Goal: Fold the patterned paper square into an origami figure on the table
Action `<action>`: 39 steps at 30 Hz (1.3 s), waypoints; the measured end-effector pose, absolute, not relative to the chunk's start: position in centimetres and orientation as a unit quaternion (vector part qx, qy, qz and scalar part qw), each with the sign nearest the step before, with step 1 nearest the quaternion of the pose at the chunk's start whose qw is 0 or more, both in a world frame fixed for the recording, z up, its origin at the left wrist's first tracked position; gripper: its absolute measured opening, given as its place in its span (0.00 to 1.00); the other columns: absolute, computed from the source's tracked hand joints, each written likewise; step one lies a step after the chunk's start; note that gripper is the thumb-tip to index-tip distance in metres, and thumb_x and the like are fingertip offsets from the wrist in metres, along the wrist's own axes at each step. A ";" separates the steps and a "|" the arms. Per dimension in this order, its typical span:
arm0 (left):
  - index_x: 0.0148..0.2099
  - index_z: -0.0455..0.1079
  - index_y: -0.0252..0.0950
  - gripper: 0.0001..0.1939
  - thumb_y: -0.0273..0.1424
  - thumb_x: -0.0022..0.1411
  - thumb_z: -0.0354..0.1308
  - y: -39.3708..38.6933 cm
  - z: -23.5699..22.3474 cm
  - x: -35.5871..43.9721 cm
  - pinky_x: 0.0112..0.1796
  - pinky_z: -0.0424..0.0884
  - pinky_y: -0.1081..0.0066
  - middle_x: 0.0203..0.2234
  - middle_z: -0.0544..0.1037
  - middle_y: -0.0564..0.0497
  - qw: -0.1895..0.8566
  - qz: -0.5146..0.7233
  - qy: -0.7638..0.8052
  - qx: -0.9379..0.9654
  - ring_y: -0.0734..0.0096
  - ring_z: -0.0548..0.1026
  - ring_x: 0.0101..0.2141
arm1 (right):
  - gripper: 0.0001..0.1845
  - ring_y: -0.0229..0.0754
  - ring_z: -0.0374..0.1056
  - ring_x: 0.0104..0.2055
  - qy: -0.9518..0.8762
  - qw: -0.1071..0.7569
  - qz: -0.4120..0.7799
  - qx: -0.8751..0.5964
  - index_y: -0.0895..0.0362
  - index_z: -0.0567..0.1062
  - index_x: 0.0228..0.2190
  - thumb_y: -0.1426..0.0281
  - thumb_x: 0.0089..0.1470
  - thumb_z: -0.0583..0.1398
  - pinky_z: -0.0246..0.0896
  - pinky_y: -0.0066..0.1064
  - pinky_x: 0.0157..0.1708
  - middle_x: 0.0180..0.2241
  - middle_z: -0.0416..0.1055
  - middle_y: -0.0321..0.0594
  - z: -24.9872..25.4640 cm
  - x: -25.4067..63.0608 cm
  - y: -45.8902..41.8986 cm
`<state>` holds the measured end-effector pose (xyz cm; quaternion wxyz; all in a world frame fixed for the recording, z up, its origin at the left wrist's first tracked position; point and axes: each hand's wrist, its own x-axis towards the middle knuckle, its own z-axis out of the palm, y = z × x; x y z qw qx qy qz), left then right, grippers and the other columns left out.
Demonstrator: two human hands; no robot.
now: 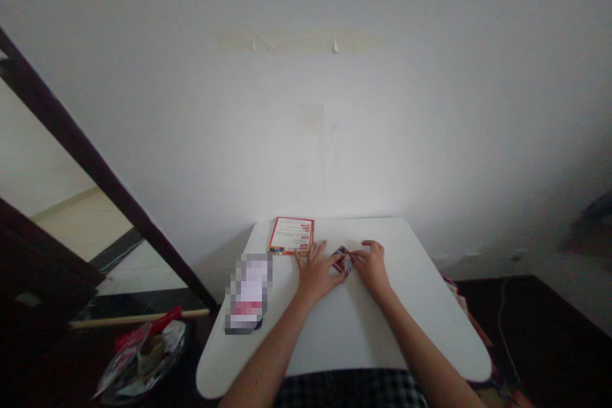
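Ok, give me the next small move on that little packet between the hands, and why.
Probably firm up the grip by bringing the left hand onto the small folded packet: the right hand has its fingers at the packet, while the left lies splayed on the white table, its thumb close beside it.

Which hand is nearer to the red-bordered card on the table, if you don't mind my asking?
The left. The left hand lies just below and to the right of the red-bordered card, its fingertips by the card's lower corner. The right hand lies farther right, beyond the left hand.
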<state>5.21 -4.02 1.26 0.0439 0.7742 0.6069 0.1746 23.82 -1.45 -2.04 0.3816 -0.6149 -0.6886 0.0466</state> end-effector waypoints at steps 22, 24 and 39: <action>0.57 0.67 0.68 0.26 0.59 0.56 0.54 -3.9 0.9 5.2 0.60 0.28 0.31 0.67 0.58 0.55 0.034 0.174 0.608 0.774 0.47 0.51 0.66 | 0.09 0.49 0.59 0.52 -0.677 0.377 0.038 -0.631 0.51 0.83 0.35 0.65 0.56 0.61 0.58 0.39 0.54 0.45 0.68 0.47 -1.8 23.6 -1.4; 0.56 0.67 0.68 0.26 0.59 0.56 0.55 -3.9 0.9 5.2 0.60 0.29 0.31 0.67 0.59 0.56 0.034 0.175 0.608 0.774 0.46 0.51 0.66 | 0.09 0.49 0.59 0.52 -0.680 0.368 0.036 -0.633 0.51 0.83 0.35 0.65 0.56 0.61 0.58 0.39 0.54 0.45 0.68 0.47 -1.6 23.5 -1.5; 0.56 0.67 0.68 0.25 0.58 0.56 0.55 -3.8 0.9 5.2 0.60 0.30 0.31 0.67 0.58 0.55 0.033 0.168 0.613 0.771 0.46 0.51 0.66 | 0.11 0.49 0.58 0.56 -0.705 0.316 0.028 -0.634 0.48 0.81 0.41 0.62 0.56 0.62 0.58 0.38 0.54 0.49 0.67 0.44 -1.3 23.8 -2.1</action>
